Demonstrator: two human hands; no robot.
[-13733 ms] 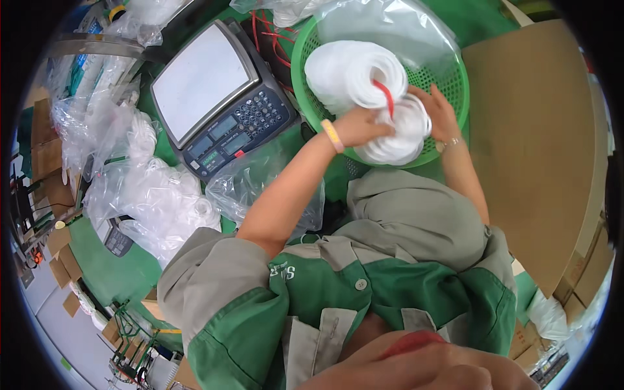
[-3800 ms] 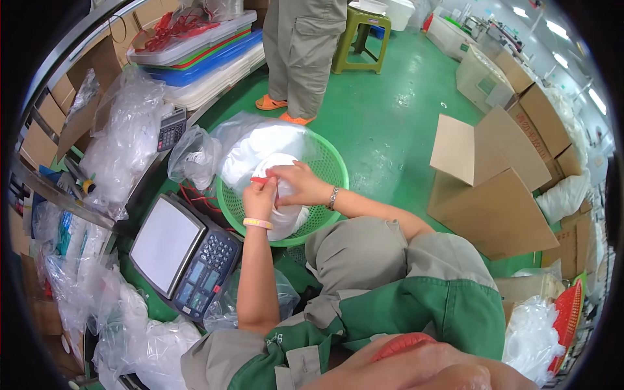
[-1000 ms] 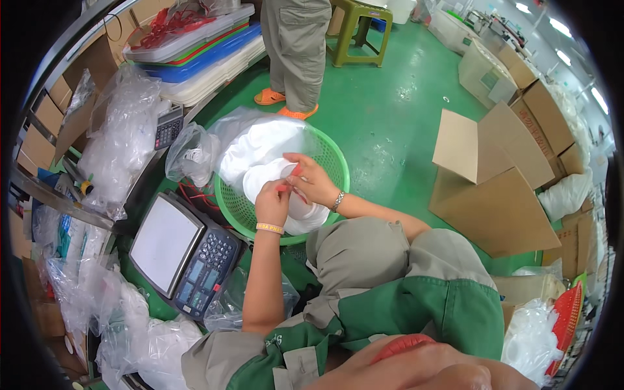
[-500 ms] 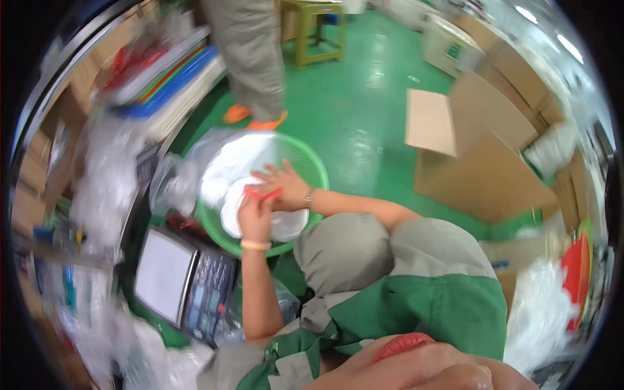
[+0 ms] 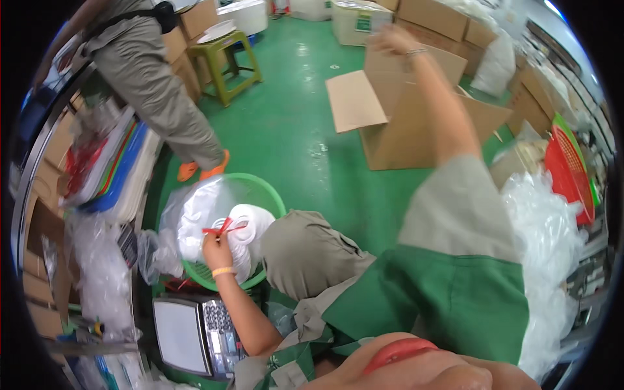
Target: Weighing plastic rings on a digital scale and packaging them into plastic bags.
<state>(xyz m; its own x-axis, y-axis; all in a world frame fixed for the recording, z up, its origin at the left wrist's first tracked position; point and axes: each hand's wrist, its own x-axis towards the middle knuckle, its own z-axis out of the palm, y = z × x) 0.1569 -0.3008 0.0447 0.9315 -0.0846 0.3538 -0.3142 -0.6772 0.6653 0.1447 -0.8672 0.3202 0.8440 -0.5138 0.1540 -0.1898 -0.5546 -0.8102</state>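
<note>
My left hand (image 5: pixel 216 251) is closed on a thin red strip-like piece (image 5: pixel 225 229), its ends sticking out in several directions above the fingers. Below it is a round green basket (image 5: pixel 277 197), where white round, ring-shaped items (image 5: pixel 252 223) lie beside white items in a clear plastic bag (image 5: pixel 197 218). My right arm is stretched far forward to the right. At its end, my right hand (image 5: pixel 393 41) is raised over an open cardboard box (image 5: pixel 406 140); its fingers are blurred, and I see nothing clearly held in them.
A scale (image 5: pixel 179 335) with a keypad stands left of my left forearm. Another person's legs (image 5: pixel 159 91) are beyond the basket, near a green stool (image 5: pixel 227 68). Plastic bags (image 5: pixel 539 240) and a red basket (image 5: pixel 569 172) line the right side; stacked trays (image 5: pixel 120 166) sit at left.
My right hand has left the basket and swung forward and right to above the cardboard box. My left hand stays over the basket with the red piece. The view has turned rightward.
</note>
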